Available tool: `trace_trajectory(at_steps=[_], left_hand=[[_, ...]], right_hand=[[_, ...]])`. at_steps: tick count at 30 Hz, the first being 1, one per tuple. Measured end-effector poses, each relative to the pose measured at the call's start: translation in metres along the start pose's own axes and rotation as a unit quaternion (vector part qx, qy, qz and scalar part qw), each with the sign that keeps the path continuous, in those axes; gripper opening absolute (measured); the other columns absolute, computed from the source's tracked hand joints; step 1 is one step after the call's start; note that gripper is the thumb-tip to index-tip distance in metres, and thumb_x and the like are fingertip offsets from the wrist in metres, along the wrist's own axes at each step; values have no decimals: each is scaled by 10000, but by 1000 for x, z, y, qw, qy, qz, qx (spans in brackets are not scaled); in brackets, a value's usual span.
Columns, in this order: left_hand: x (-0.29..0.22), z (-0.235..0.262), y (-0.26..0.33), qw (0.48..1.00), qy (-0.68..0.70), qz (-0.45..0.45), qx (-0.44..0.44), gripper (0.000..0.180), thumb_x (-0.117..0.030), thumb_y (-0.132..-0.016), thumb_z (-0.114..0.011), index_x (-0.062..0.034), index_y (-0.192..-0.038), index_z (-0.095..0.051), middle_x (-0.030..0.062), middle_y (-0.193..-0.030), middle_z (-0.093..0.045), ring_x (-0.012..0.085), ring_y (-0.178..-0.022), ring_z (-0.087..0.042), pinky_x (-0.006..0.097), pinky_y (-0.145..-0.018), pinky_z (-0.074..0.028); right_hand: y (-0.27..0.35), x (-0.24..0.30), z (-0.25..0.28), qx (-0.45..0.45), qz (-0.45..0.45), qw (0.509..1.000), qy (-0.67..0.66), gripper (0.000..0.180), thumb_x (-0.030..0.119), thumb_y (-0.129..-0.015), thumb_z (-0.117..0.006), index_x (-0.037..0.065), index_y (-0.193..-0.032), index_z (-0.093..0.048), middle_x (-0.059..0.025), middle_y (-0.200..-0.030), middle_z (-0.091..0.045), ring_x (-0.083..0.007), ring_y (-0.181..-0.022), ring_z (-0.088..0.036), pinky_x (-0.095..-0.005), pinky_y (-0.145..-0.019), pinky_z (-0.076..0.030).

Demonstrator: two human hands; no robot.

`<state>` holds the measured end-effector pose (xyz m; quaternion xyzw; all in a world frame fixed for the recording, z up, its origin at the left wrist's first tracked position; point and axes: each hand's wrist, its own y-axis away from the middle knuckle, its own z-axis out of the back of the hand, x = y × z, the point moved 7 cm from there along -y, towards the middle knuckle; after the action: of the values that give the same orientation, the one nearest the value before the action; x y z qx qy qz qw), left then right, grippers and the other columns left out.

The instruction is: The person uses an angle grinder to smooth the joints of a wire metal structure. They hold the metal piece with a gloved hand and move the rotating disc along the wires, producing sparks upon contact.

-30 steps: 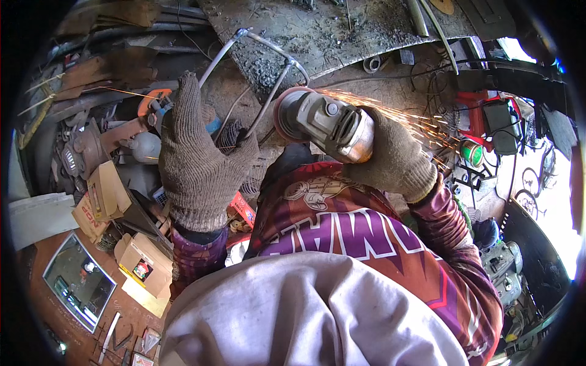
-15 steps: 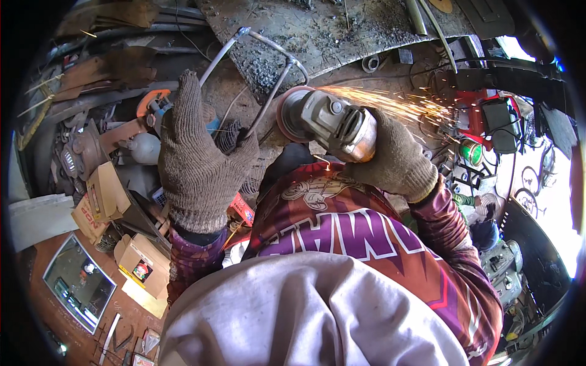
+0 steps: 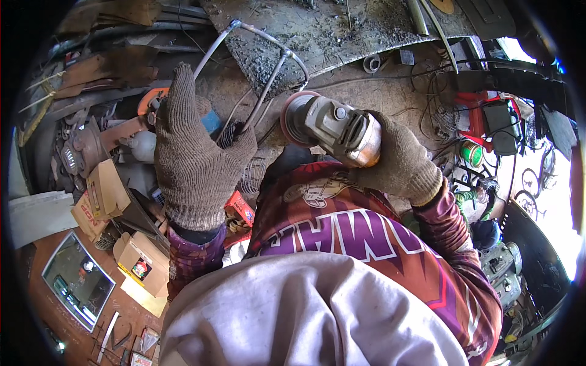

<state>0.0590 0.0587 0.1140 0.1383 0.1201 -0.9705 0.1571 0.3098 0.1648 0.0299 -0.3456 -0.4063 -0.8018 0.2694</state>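
My right hand (image 3: 406, 160), in a brown knit glove, is wrapped round the body of a grey angle grinder (image 3: 334, 125). The grinder's reddish-brown disc (image 3: 295, 118) faces left, a little apart from a bent metal rod frame (image 3: 268, 82). My left hand (image 3: 198, 146), gloved the same way, grips the lower part of that frame. Its index finger points up along one rod and its thumb lies by the other; the remaining fingers are mostly hidden beneath. The frame's looped end rises past the near edge of the metal table.
The metal table (image 3: 366, 36) ahead carries dark scraps and a pipe. To the right are a red machine (image 3: 473, 119), a green can (image 3: 470, 152), cables and another person (image 3: 485, 229). At left lie cardboard boxes (image 3: 143, 259), a framed mirror (image 3: 79, 280) and an orange-edged tool (image 3: 151, 100).
The stream of sparks has stopped. The grinder has shifted slightly right and down, off the rod, while the frame and my left hand have moved a little left.
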Motion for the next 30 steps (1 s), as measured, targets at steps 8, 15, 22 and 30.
trace_trajectory(at_steps=[8,15,22,30], left_hand=[[1,3,-1,1000,-13,12,5,1035,-227,-667,-929,16,-1541,-430,177,-1182,-658,326,-1077,-668,458,-966,-551],[2,-1,3,1000,-3,9,11,1030,-244,-673,-932,14,-1537,-434,204,-1251,-640,352,-1115,-665,478,-996,-532],[10,2,10,998,18,62,15,1036,-249,-665,-936,7,-1536,-437,198,-1231,-637,336,-1082,-658,468,-984,-534],[25,5,13,997,41,68,-1,1060,-235,-666,-927,26,-1550,-403,220,-1351,-576,353,-1248,-592,452,-1081,-483]], right_hand=[[-2,9,5,-35,12,999,-2,823,284,-665,-926,24,-1366,-582,-199,-1210,-726,-363,-1126,-721,-439,-968,-573],[-3,11,4,-33,33,998,-31,842,324,-656,-931,29,-1372,-601,-195,-1231,-724,-356,-1131,-717,-433,-986,-564],[-2,13,5,-17,54,996,-62,857,308,-651,-932,23,-1385,-595,-191,-1245,-722,-352,-1159,-706,-436,-1010,-552],[-2,12,3,-37,113,990,-76,856,286,-633,-929,20,-1374,-594,-202,-1249,-714,-353,-1162,-702,-445,-1024,-542]])
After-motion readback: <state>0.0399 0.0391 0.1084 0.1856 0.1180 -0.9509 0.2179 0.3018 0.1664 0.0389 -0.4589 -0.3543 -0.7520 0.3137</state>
